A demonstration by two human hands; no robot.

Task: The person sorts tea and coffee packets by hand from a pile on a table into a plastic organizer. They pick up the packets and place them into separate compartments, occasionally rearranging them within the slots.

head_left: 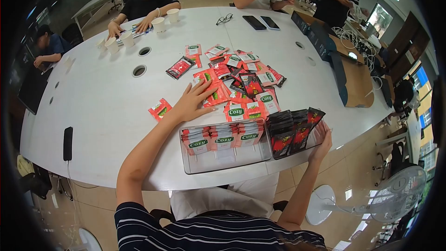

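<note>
My left hand (193,101) lies with fingers spread over red Cozy sachets (217,96) at the near side of a loose pile. A clear plastic box (227,163) in front of me holds upright rows of red and white Cozy sachets (224,140). Beside it, a second clear box holds black sachets with red print (282,142), some leaning at its right. My right hand (321,146) grips that box's right end, its fingers along the outer wall. Black sachets (251,85) are mixed into the pile. One red sachet (160,109) lies apart, left of my forearm.
Open cardboard boxes (355,81) and white cables (357,37) stand at the right. Two phones (260,23), glasses (225,18) and paper cups (127,38) lie farther back. A black device (68,143) with a cable is at left. Several people are around the table; a fan (395,195) stands right.
</note>
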